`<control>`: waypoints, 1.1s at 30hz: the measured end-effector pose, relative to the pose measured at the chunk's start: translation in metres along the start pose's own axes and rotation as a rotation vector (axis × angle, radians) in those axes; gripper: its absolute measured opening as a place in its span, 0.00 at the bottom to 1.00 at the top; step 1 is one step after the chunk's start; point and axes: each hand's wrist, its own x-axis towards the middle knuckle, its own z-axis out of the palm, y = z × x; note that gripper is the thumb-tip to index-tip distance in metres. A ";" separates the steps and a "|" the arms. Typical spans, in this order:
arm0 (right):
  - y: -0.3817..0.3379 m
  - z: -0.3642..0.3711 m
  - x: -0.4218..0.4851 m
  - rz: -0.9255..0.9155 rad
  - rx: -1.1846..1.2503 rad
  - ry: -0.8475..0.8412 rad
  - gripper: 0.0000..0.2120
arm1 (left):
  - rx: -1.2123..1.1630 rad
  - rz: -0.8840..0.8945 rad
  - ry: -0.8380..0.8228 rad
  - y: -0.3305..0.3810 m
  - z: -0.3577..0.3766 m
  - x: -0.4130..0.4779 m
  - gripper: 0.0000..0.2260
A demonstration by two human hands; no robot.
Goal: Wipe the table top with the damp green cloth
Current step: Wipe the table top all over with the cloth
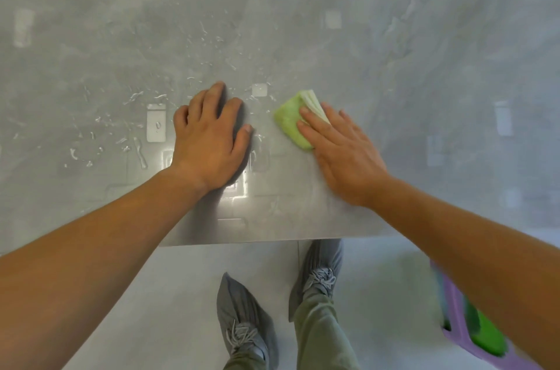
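We see bare forearms, no sleeves, no watch or rings on left hand (212, 139) or right hand (342, 157). Below, we note olive-green trousers (321, 336), grey laced shoes (245, 324) under thin grey crinkled covers.

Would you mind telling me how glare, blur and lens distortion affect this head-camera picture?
Head view: ceiling lights glare as bright patches on the glossy table top, strongest just beyond the left hand; water droplets glint left of it. The right hand on the green cloth is slightly motion-blurred. The wide-angle lens stretches both forearms, and the purple bin at the corner is smeared.
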 end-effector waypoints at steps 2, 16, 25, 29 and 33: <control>0.036 -0.012 0.012 0.105 -0.002 0.033 0.26 | -0.010 0.006 0.010 0.004 -0.002 0.008 0.23; 0.128 -0.042 0.036 0.127 -0.017 0.029 0.28 | 0.048 -0.058 -0.099 0.035 -0.005 0.067 0.28; 0.094 -0.036 0.063 -0.021 -0.047 -0.001 0.28 | 0.066 -0.096 -0.023 0.045 -0.016 0.081 0.19; 0.131 -0.043 0.076 -0.146 -0.077 -0.077 0.29 | 0.062 -0.093 -0.013 0.045 -0.023 0.093 0.18; 0.164 -0.063 0.133 0.363 0.000 0.071 0.29 | 0.039 -0.061 -0.025 0.039 -0.032 0.118 0.21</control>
